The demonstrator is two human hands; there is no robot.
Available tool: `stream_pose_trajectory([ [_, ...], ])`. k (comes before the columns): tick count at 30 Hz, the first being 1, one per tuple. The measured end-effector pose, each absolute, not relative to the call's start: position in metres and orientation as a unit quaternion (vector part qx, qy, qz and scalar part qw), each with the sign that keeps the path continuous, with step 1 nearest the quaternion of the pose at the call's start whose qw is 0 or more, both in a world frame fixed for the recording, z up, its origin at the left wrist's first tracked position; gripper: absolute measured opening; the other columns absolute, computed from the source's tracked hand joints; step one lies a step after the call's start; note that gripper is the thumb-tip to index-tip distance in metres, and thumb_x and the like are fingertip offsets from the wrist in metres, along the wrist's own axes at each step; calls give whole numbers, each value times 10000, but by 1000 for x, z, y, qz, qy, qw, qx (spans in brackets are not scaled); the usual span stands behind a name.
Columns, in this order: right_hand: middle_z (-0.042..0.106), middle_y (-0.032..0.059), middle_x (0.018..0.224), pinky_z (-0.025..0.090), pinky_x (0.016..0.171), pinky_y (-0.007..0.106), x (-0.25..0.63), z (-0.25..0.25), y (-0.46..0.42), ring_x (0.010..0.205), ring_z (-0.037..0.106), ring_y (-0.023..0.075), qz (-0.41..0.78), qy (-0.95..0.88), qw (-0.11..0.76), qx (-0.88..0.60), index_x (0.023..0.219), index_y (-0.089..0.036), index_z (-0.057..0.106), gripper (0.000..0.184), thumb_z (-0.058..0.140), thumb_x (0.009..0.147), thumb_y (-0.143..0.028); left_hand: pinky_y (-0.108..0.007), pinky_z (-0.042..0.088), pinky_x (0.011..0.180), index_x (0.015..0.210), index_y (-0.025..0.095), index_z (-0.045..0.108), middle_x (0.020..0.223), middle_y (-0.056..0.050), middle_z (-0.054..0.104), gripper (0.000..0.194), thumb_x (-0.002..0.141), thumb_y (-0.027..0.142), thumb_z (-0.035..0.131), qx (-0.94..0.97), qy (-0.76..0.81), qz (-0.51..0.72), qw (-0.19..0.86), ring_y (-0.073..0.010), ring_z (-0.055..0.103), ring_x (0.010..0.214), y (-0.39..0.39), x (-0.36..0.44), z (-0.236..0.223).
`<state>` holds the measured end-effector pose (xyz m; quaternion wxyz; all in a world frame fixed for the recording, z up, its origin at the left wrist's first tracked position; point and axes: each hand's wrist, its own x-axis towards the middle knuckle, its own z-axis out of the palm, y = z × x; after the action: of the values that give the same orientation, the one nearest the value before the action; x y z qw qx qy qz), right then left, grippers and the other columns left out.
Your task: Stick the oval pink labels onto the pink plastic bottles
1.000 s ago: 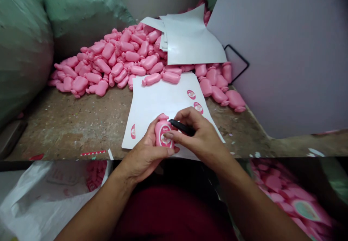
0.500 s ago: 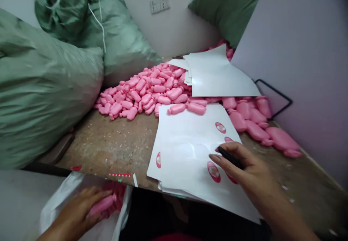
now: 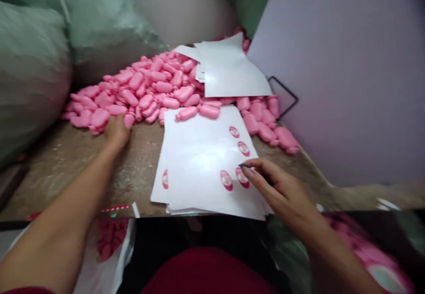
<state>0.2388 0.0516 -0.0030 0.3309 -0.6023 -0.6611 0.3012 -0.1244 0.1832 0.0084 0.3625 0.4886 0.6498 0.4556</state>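
My left hand (image 3: 117,132) reaches into the front edge of a heap of small, glossy pink bottle-shaped pieces (image 3: 162,87). Its fingers are blurred and partly hidden among them, so its grip is unclear. My right hand (image 3: 277,185) is closed around a slim black tool (image 3: 242,166), of which only the dark tip shows. That tip is over a stack of white sticker sheets (image 3: 195,152), close to a red oval sticker (image 3: 242,177). More oval stickers are on the sheet's right side. Two pink pieces lie across the sheet's far edge.
Large green sacks (image 3: 99,24) stand behind and left of the heap. Loose white sheets (image 3: 235,70) rest on the pieces. A pale panel (image 3: 341,77) with a black wire bracket (image 3: 285,97) borders the right. Below the table edge hangs a white bag (image 3: 99,272) with pink pieces inside.
My left hand has left the white bag, where it held a pink piece, and moved up to the heap. The view has shifted; my right hand still has the black tool over the sheets.
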Motion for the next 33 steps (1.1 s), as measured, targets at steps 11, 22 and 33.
stream_pose_trajectory([
  [11, 776, 66, 890, 407, 673, 332, 231, -26, 47, 781, 689, 236, 172, -752, 196, -605, 947, -220, 692, 174, 530, 938, -284, -292, 501, 838, 1041, 154, 596, 929, -36, 698, 393, 694, 191, 775, 321, 525, 510, 601, -156, 631, 875, 96, -6, 15],
  [22, 775, 75, 875, 338, 694, 353, 225, -26, 53, 760, 680, 241, 135, -763, 173, -608, 923, -216, 658, 155, 524, 952, -287, -419, 540, 922, 1100, 208, 603, 1007, -47, 655, 429, 711, 212, 787, 246, 450, 533, 673, -261, 561, 1189, 78, 47, -20],
  [33, 772, 36, 832, 320, 697, 333, 214, -29, 55, 680, 654, 196, 124, -774, 189, -591, 897, -202, 662, 130, 561, 950, -266, -393, 547, 927, 1106, 212, 598, 1005, -39, 655, 428, 719, 204, 781, 231, 447, 529, 683, -236, 589, 1156, 78, 48, -20],
])
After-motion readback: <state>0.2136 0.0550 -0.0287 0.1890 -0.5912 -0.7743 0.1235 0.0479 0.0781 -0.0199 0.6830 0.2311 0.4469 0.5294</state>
